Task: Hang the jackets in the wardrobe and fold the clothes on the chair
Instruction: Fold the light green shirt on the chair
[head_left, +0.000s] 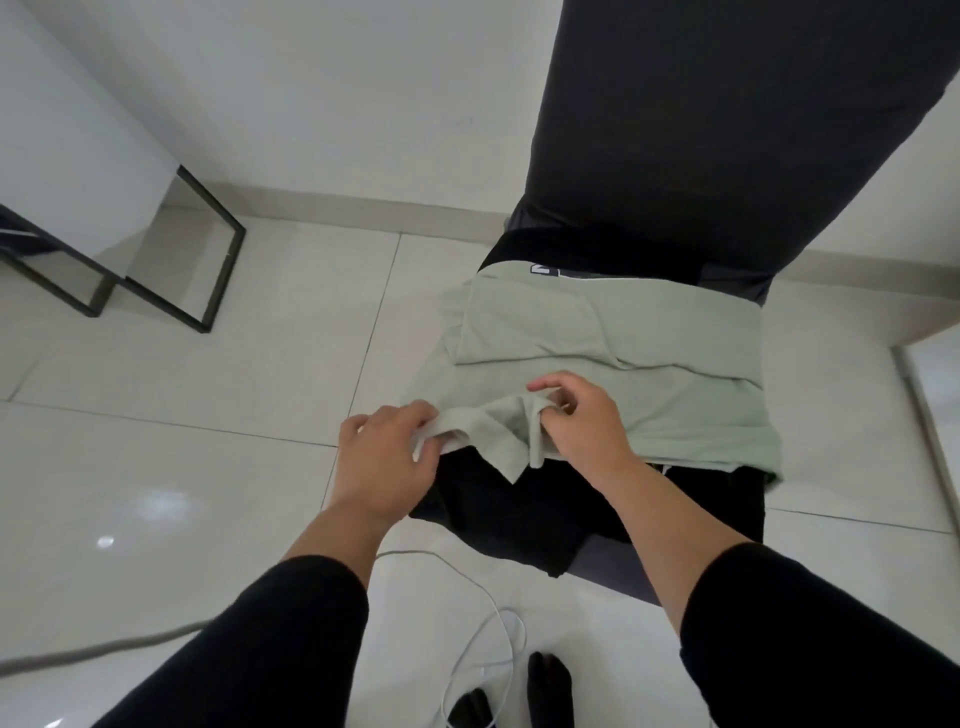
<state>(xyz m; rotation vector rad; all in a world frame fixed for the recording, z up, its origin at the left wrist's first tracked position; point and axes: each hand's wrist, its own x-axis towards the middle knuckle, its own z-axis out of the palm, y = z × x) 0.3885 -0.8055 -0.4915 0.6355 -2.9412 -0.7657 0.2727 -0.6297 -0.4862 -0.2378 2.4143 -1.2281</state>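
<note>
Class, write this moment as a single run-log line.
stage: folding | left hand: grips green shirt sleeve | right hand: pinches same sleeve | shirt: spread on chair, over dark clothes

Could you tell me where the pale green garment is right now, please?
In the head view, the pale green garment lies right of centre on the chair, over black clothes. The left hand and right hand grip its near edge.
</note>
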